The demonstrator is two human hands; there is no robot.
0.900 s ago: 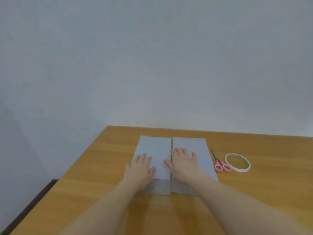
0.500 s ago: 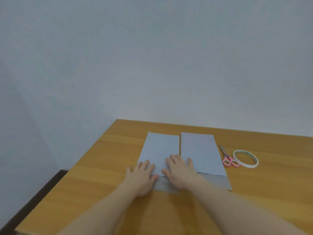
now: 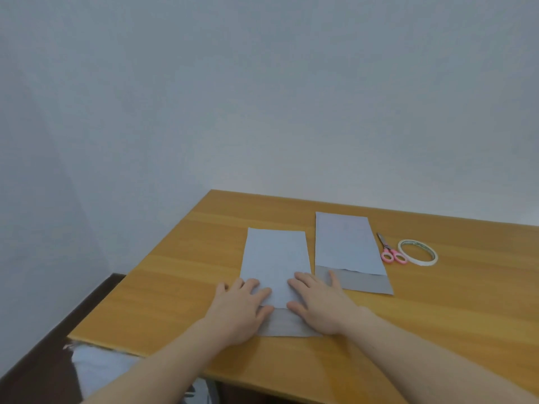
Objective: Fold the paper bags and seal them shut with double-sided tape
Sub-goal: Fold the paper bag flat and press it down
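Observation:
Two flat pale grey paper bags lie side by side on the wooden table (image 3: 186, 287). The left bag (image 3: 275, 258) sits nearer to me than the right bag (image 3: 347, 243). My left hand (image 3: 240, 310) rests flat on the left bag's near left corner. My right hand (image 3: 320, 304) presses flat on its near right corner, fingers spread, with the little finger reaching the right bag's darker near strip. A roll of double-sided tape (image 3: 417, 252) lies to the right of the bags.
Pink-handled scissors (image 3: 390, 250) lie between the right bag and the tape roll. The table's left edge drops to a dark floor, and a bare wall stands right behind the table. Something white (image 3: 96, 368) shows under the table's near edge.
Both hands slid the left bag toward me, so it now sits lower than the right bag. My right hand left the right bag and came onto the left one.

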